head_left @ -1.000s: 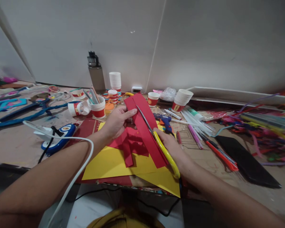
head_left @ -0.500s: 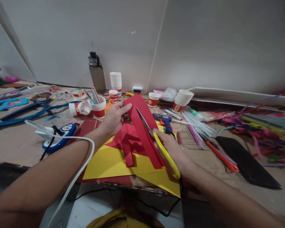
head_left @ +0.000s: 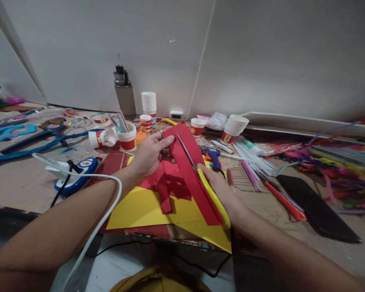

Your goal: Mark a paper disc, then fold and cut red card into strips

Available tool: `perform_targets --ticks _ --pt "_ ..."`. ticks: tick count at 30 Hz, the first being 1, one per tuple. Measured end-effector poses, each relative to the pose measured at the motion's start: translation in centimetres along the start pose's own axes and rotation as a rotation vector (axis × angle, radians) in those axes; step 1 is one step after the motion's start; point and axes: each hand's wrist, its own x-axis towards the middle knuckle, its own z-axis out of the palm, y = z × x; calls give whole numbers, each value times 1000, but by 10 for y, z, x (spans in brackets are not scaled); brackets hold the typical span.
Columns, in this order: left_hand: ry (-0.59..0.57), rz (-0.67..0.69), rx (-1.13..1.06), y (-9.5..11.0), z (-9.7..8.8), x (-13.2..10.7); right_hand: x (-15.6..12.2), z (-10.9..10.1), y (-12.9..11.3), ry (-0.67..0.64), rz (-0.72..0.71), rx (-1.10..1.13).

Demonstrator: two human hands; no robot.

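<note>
My left hand (head_left: 150, 153) pinches the upper left edge of a sheet of red paper (head_left: 187, 160), thumb on top. My right hand (head_left: 217, 184) is closed round the yellow handles of a pair of scissors (head_left: 208, 190). Their blades lie across the red paper, pointing up and away to the left, and a long strip of it hangs down to the left of them. Underneath, a narrow red paper strip (head_left: 163, 192) and more red paper rest on yellow paper (head_left: 134, 211). The lower blade is hidden by the paper.
Paper cups hold pens (head_left: 127, 140) at the left; more stacked cups (head_left: 235, 127) stand behind. A blue power strip (head_left: 79, 174) with a white cable is at left. On the right lie a glue gun (head_left: 213, 157), a red utility knife (head_left: 284, 200) and a black slab (head_left: 318, 207).
The red paper and my left hand have shifted slightly right and toward me. The scissors' blades lie further up the sheet, and the strip's lower end has swung right.
</note>
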Motion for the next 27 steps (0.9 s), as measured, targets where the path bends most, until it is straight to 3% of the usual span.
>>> perform_targets --ticks 3,10,16,21,27 --pt "-2 -1 4 0 1 0 1 5 0 31 120 147" --pt "0 0 -15 1 0 0 1 1 12 38 -80 -79" --pt "14 25 14 1 -2 2 -2 -4 2 5 -202 -251" --pt "-1 15 36 0 2 -1 -3 -4 -1 -13 -214 -248" --pt "-17 22 18 -1 1 -2 1 2 15 53 -183 -172"
